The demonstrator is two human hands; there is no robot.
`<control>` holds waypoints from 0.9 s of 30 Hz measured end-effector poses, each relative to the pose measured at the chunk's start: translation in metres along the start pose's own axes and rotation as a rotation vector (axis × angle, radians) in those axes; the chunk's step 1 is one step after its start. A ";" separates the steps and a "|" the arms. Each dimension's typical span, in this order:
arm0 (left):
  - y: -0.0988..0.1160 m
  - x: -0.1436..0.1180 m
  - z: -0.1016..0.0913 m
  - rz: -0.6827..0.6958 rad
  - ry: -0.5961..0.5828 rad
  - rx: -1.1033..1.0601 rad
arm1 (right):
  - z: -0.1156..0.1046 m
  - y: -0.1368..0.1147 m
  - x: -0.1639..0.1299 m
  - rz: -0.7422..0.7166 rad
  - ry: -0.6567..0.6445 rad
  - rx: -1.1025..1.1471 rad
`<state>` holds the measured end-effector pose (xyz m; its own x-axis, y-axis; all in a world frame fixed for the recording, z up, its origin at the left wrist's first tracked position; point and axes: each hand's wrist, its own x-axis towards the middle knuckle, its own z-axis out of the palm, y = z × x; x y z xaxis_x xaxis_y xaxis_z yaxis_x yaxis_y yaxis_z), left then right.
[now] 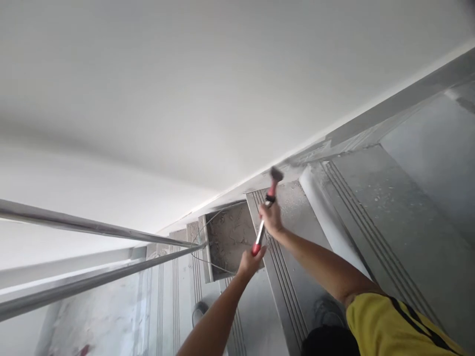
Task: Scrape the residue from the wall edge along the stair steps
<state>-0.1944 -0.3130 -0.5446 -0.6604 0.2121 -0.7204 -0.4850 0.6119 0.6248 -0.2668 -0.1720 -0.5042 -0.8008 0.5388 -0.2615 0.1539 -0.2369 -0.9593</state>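
Head view. The hammer (265, 211) is held by both hands over a flight of grey stairs (374, 207), close to the white wall (185, 89).

Tool position: the dark head (276, 173) points up and to the right and hangs just above the dusty tread next to the wall skirting. The shaft slopes down to the left and ends in a red butt end (256, 248).

Hand state: the right hand (270, 218) is wrapped closed round the upper shaft, just below the red neck and its black collar. The left hand (251, 261) closes its fingers (260, 252) round the red butt end. Both grips are full, with no gap visible between fingers and shaft.

Handling judgement: the tool appears rigid and head-heavy, so the load sits at the far end. The middle of the shaft looks like bare bright metal, probably slippery with dust. Hold it by the red sections; a hand near the head gives control, a hand at the butt gives swing.

Surroundings: a riser panel (230, 237) below the hands shows rough, crumbled mortar. Loose grit lies on the treads. A thin wire (208, 225) curves across the panel. Two metal handrail bars (92, 227) cross the left side. A yellow sleeve (386, 321) covers the right shoulder.
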 end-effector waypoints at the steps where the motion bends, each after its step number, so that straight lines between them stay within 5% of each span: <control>1: -0.022 -0.006 -0.002 -0.056 0.006 -0.038 | 0.015 0.017 -0.011 0.046 -0.099 -0.045; 5: -0.069 -0.012 -0.015 -0.154 0.044 -0.146 | 0.059 0.063 -0.026 0.137 -0.243 -0.181; 10: -0.053 0.006 -0.016 -0.141 0.036 -0.143 | 0.057 0.061 -0.006 0.107 -0.179 -0.143; 13: -0.019 0.016 -0.016 -0.084 0.015 -0.098 | 0.030 0.030 0.008 0.031 -0.095 -0.066; 17: 0.058 0.027 -0.015 0.091 -0.016 0.009 | -0.023 -0.034 0.045 -0.094 0.148 0.097; 20: 0.118 0.025 0.000 0.179 -0.056 0.099 | -0.068 -0.079 0.074 -0.115 0.265 0.200; 22: 0.141 0.019 0.015 0.217 -0.096 0.160 | -0.090 -0.095 0.083 -0.107 0.311 0.262; 24: 0.139 0.012 0.023 0.257 -0.109 0.226 | -0.095 -0.096 0.078 -0.118 0.360 0.314; 27: 0.086 -0.001 0.012 0.234 0.013 0.287 | -0.064 -0.061 0.043 -0.075 0.311 0.351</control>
<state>-0.2287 -0.2514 -0.4938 -0.7426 0.3627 -0.5630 -0.1409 0.7373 0.6608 -0.2735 -0.0828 -0.4633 -0.5825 0.7688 -0.2639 -0.1460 -0.4183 -0.8965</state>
